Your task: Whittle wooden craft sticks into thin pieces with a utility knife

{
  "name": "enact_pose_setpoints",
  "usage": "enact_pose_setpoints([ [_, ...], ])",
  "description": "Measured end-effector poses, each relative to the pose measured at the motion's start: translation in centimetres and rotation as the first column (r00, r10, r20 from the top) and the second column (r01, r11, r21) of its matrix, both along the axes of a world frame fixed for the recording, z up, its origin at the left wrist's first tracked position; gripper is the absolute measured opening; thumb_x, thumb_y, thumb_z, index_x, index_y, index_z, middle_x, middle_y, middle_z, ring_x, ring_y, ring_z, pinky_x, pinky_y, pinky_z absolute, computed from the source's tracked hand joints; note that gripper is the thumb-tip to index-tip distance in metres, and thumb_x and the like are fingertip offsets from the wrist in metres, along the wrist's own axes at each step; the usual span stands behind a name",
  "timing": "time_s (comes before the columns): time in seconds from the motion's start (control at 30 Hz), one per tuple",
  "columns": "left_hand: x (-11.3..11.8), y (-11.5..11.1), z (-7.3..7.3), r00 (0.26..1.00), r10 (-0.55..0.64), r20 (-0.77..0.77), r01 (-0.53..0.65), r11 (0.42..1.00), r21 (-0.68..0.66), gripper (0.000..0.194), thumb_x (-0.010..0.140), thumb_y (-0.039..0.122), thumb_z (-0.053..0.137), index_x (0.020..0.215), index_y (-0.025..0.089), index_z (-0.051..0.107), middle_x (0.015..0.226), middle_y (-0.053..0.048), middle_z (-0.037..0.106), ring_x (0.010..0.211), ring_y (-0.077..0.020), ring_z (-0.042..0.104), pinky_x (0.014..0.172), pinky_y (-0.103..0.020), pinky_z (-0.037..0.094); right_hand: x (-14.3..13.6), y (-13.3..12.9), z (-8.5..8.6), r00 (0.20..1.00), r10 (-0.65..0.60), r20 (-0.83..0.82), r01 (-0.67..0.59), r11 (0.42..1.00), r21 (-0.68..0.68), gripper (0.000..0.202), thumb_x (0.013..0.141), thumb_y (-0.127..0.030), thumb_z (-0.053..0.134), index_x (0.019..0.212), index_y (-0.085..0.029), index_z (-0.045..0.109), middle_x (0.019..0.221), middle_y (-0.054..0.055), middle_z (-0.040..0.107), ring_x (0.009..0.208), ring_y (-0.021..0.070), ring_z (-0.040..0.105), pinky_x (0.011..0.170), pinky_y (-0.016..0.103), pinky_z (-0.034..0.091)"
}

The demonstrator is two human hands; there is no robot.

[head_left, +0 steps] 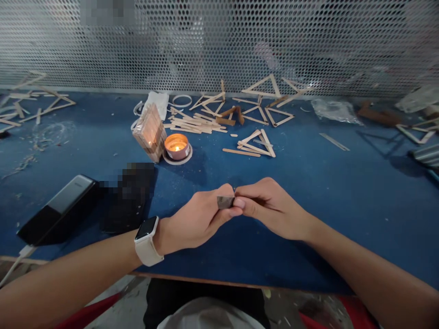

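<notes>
Roughly crosswise, the grey piece [225,202] points left.

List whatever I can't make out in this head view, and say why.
- Head view: the far end of the flat grey piece, covered by fingers of the right hand.
- Head view: the left hand's fingertips, partly hidden where the hands meet.
- Head view: whatever lies behind the perforated screen, blurred and masked by its mesh.
- Head view: the rest of the white cable, cut off by the left edge.
</notes>
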State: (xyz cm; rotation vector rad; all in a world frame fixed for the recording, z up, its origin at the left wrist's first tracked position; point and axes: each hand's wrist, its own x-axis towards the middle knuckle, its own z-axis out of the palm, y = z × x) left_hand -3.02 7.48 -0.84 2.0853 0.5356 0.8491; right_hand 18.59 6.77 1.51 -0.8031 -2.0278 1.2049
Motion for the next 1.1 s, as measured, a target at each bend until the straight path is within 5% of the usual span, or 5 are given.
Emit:
enact_pose_setpoints([
  [0.37,0.06,-0.3,-0.28,0.999,-0.021,-0.042,0.015,0.989,-0.145,0.035,0.11,0.055,0.043,0.094,0.025,0.038,0.083,0.005,0.046,0.064,-0.0105,0.047,0.059,-0.028,0.038,0.34,0.14,-0.03,0.998,0.056,-0.01,-0.056,0.997,-0.062,0.039,0.106,-0.04,0.063,0.076,-0.014,0.066,0.059,-0.008,0.035,0.052,0.0049,0.028,0.047,0.02,0.022],
  [1.1,0.06,-0.25,0.18,0.998,-0.021,-0.062,0.016,0.996,-0.088,0.028,0.112,0.049,0.041,0.098,0.025,0.039,0.084,0.006,0.043,0.062,-0.0103,0.044,0.058,-0.027,0.038,0.41,0.16,-0.02,0.999,0.043,0.0,-0.042,0.997,-0.07,0.043,0.103,-0.049,0.067,0.077,-0.014,0.068,0.06,-0.007,0.035,0.052,0.0058,0.027,0.046,0.021,0.022],
])
